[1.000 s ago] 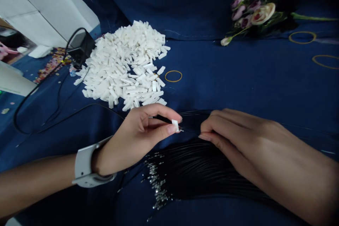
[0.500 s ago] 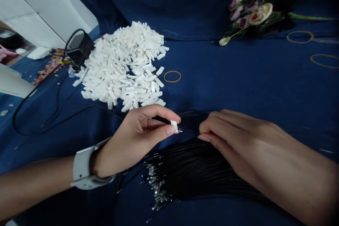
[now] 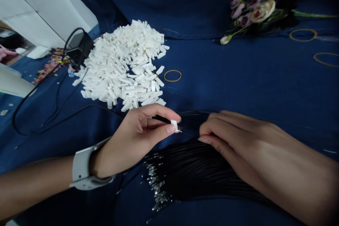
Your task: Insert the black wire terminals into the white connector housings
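- Landmark: heap of white pieces (image 3: 124,67), lying on navy cloth (image 3: 225,74)
- Your left hand (image 3: 135,141): nearer you than the heap, just beside its lower edge; thumb and forefinger pinched on one item
- One white connector piece (image 3: 174,125): in that pinch, below the heap's right edge, a silvery tip showing at its lower side
- Your right hand (image 3: 235,137): below and well right of the heap; thumb and forefinger closed, seemingly on a dark wire, though the gloom hides the contact
- One bundle of black wires (image 3: 201,173): nearer you than the heap, silver ends (image 3: 159,187) toward its left
- One rubber band (image 3: 172,81): just right of the heap
- Step in hand, as judged: joining wire end and connector piece
- Next move, as judged: calls for a steady left pinch and the wire kept in line with the piece
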Demonstrator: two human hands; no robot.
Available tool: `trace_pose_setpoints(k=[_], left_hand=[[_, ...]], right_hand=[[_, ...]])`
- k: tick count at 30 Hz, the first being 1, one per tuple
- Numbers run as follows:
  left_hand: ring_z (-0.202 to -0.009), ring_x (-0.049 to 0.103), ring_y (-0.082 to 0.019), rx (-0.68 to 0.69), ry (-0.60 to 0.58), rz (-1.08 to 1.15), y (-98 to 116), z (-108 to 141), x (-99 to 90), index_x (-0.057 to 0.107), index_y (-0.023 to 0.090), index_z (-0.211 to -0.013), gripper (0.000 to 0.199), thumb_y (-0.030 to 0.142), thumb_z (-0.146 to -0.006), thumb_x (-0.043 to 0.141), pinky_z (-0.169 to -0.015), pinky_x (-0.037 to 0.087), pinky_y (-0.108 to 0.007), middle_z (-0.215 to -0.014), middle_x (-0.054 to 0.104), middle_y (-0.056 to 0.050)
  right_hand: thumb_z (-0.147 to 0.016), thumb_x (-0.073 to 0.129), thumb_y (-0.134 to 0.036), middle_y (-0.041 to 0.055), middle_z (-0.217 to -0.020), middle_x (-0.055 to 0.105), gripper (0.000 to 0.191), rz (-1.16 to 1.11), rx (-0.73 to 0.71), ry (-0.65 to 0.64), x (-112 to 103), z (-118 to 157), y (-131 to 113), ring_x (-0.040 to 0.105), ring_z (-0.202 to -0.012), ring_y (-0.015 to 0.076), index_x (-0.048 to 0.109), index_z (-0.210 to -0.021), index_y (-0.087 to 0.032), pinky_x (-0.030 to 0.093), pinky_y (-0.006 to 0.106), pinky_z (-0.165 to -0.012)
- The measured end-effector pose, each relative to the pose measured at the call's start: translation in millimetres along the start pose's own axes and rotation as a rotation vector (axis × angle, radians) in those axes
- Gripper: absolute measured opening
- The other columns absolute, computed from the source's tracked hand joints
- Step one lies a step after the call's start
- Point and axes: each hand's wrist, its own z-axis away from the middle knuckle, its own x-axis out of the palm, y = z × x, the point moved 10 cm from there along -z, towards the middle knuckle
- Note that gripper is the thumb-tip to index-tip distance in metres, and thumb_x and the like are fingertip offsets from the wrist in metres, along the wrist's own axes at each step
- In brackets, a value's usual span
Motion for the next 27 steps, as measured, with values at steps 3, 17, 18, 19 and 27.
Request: trace_pose_setpoints(k=[3, 17, 18, 19, 27], left_hand=[[-0.084, 0.074, -0.015, 0.007, 0.001, -0.033, -1.3, 1.4, 0.8, 0.072, 0.023, -0.09, 0.006, 0.026, -0.084, 0.072, -0.073, 0.058, -0.02, -0.089, 0.078, 0.0], [-0.08, 0.071, -0.011, 0.05, 0.019, -0.05, 0.6, 4.4, 2.9, 0.07, 0.024, -0.086, 0.007, 0.017, -0.085, 0.068, -0.069, 0.055, -0.015, -0.082, 0.073, 0.003], [-0.078, 0.07, -0.01, 0.042, 0.01, -0.042, -0.1, 4.8, 4.2, 0.07, 0.024, -0.086, 0.008, 0.017, -0.086, 0.068, -0.067, 0.055, -0.014, -0.082, 0.073, 0.003], [-0.077, 0.07, -0.009, 0.037, 0.0, -0.034, -0.4, 5.1, 5.6, 0.07, 0.024, -0.087, 0.008, 0.016, -0.086, 0.067, -0.067, 0.054, -0.013, -0.083, 0.073, 0.004], [-0.073, 0.072, -0.005, 0.096, 0.058, 0.099, 11.4, -3.2, -6.0, 0.062, 0.028, -0.114, 0.041, 0.008, -0.079, 0.074, -0.07, 0.054, -0.009, -0.085, 0.071, 0.007]], right_hand=[[-0.092, 0.04, -0.004, 0.0026, -0.075, 0.054, 0.023, 0.023, -0.004, 0.018, -0.4, -1.0, -3.5, 0.051, -0.062, 0.0155, 0.057, -0.085, -0.017, 0.042, 0.031, -0.058], [-0.088, 0.045, 0.001, 0.0058, -0.075, 0.056, 0.024, 0.036, -0.164, 0.148, -2.1, -4.8, -27.6, 0.048, -0.068, 0.0194, 0.065, -0.088, -0.01, 0.043, 0.034, -0.063], [-0.089, 0.045, 0.0, 0.006, -0.076, 0.055, 0.023, 0.02, -0.161, 0.143, -1.3, -5.6, -26.7, 0.048, -0.069, 0.0193, 0.065, -0.087, -0.01, 0.043, 0.034, -0.063], [-0.09, 0.045, -0.001, 0.0058, -0.075, 0.055, 0.023, 0.011, -0.16, 0.14, -1.1, -6.4, -26.1, 0.047, -0.068, 0.019, 0.065, -0.086, -0.011, 0.043, 0.034, -0.063], [-0.095, 0.048, -0.013, 0.009, -0.089, 0.058, 0.016, 0.134, -0.155, 0.241, -18.5, -1.8, -37.3, 0.052, -0.08, 0.0222, 0.064, -0.097, -0.012, 0.044, 0.037, -0.068]])
